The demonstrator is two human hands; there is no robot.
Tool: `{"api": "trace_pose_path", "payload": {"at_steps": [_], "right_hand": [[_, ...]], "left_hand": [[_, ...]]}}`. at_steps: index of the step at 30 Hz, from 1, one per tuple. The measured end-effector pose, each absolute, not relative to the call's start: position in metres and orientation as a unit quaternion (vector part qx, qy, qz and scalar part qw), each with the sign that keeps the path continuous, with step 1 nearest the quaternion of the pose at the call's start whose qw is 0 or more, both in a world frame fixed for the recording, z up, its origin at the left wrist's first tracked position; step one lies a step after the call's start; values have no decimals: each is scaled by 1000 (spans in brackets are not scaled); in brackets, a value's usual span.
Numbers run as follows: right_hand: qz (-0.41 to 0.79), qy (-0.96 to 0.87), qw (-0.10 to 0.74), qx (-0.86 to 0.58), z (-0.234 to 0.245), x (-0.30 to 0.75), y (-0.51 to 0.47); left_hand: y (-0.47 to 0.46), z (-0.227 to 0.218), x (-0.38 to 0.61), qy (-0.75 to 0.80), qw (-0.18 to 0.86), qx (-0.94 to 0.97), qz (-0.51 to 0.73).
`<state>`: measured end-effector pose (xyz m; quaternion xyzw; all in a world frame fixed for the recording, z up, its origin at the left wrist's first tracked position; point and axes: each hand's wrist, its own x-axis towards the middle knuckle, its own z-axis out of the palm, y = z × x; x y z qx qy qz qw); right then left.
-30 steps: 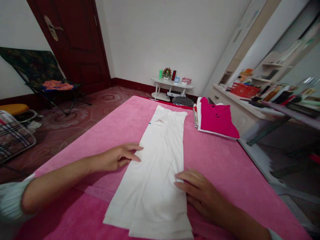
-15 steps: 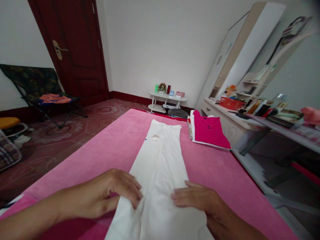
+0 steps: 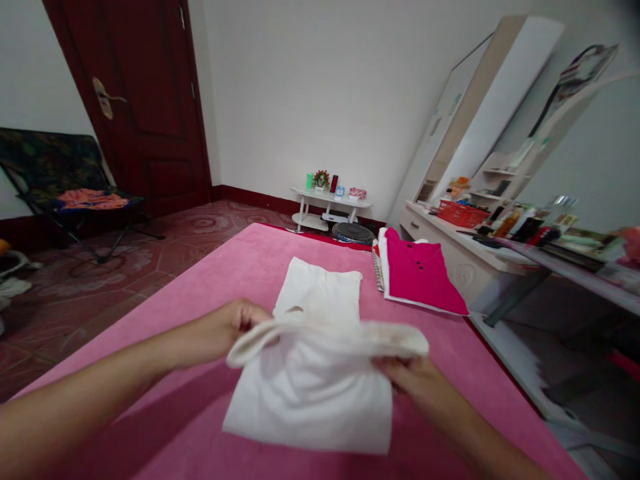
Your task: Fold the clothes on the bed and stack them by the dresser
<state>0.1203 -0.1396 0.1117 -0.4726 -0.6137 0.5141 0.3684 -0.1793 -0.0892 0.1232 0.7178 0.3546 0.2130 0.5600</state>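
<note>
A long white garment (image 3: 320,400), narrow from side to side, lies across the pink bedspread in front of me. Its near end is raised and doubled over toward the far part, and the lifted edge is blurred. My left hand (image 3: 237,327) grips that edge at the left, with its fingertips tucked behind the cloth. At the other side my right hand (image 3: 405,373) pinches the edge from below, thumb and fingers partly covered by the fabric. The garment's far end still rests flat on the bed.
A stack of folded clothes with a magenta top (image 3: 423,270) sits at the bed's far right corner. The pink bedspread (image 3: 200,287) spreads beneath. To the right stands a dressing table (image 3: 450,247) with a red basket (image 3: 463,213); a camouflage chair (image 3: 55,167) is left.
Both hands were lying on the flat garment. Now they hold its near end up and have carried it away from me, folding it over the far part.
</note>
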Motion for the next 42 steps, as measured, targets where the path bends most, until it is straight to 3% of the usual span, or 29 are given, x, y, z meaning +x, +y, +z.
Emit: {"api": "trace_pose_path", "payload": {"at_steps": [3,5,9,12,21,26,29,34,42], "right_hand": [[490,-561,447,-496,96,118,-60],[399,-559,501,-527,70,120,-10],[193,-566,505,-622,11,127,47],[125,-615,486,-608,-10,130,52],[69,-659,481,-574,4,126,53],[59,-659,418,-622,-6,129,63],[76,-643,455,-611,-8,132,66],[112,-615,517,-585,-7,135,70],[194,-575,548,-576,-13,140,70]], "left_hand": [[-9,114,-157,454,484,685,301],[38,92,-143,530,401,672,326],[89,38,-125,630,245,645,356],[99,9,-124,638,184,650,369],[114,10,-119,499,159,698,487],[114,15,-124,553,80,754,346],[103,31,-120,579,42,761,291],[65,54,-81,477,141,848,186],[37,17,-48,514,102,848,84]]}}
